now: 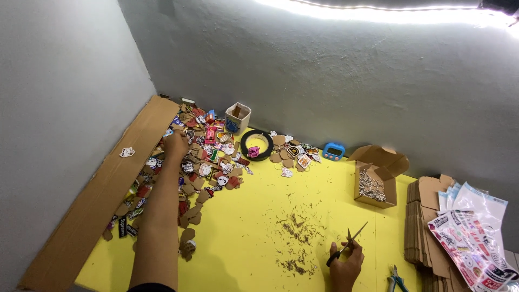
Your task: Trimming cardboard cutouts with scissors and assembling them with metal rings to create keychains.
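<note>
My left hand (pixel 175 146) reaches far out to the left over a big heap of cut-out stickers on brown card (pixel 203 162), its fingers down among the pieces at the back of the heap; whether it grips one I cannot tell. Near the front edge my right hand (pixel 346 265) holds a small pair of scissors (pixel 348 243) with the blades pointing up and to the right. Brown paper trimmings (pixel 294 238) lie scattered on the yellow table (pixel 248 216) just left of that hand.
A black tape roll (pixel 256 145), a small white box (pixel 238 118), a blue timer (pixel 334 151), an open cardboard box of metal rings (pixel 373 184), stacked flat cardboard (pixel 427 216), sticker sheets (pixel 476 243), pliers (pixel 396 280), and a long cardboard strip (pixel 102 194) against the left wall.
</note>
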